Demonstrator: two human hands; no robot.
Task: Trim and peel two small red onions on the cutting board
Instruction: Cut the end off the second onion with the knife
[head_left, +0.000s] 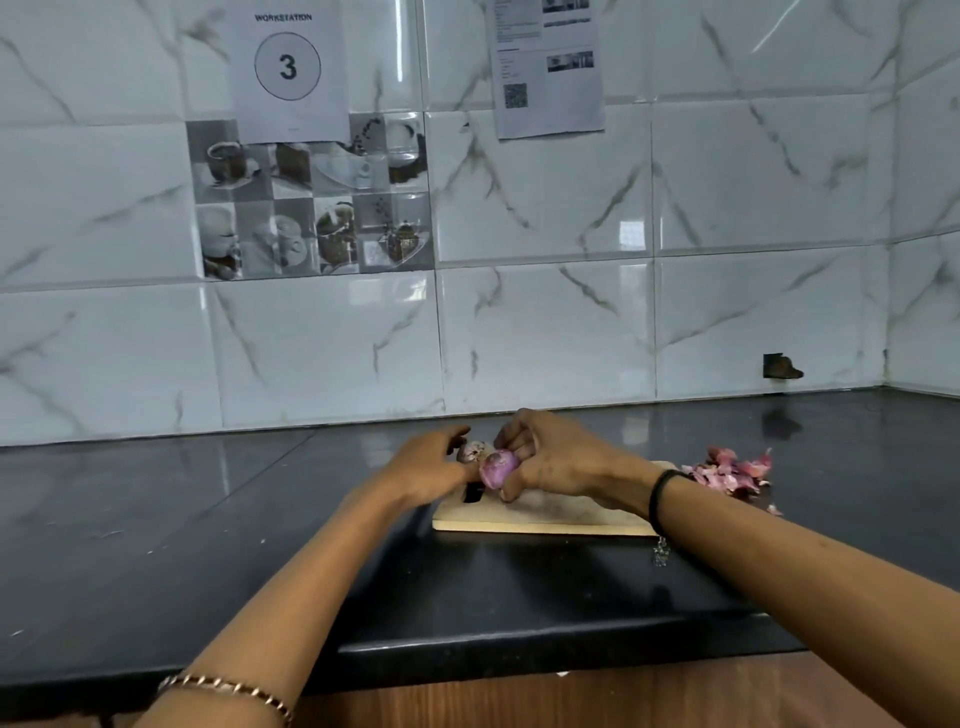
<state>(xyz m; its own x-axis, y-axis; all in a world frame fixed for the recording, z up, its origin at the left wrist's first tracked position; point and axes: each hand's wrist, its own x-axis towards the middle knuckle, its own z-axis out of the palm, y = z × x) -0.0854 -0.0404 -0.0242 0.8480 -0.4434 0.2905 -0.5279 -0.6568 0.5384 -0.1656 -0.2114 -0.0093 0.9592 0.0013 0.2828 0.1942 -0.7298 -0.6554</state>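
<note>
Peeling seems under way: your right hand (550, 457) curls round a red onion (497, 466) over the cutting board's (545, 519) 10 o'clock corner. Your left hand (431, 467) reaches it, grip unclear. A second onion (471, 451), half hidden, sits at its 11 o'clock. The next move likely calls for pinching loose skin.

— Home kitchen?
— Kitchen, yes: black stone counter (208, 519), marbled wall tiles (727, 182), picture tiles of cups and teapots (311, 202). Hardly a home, though: "WORKSTATION 3" sheet (287, 67) and QR-code notice (548, 67) taped up.
</note>
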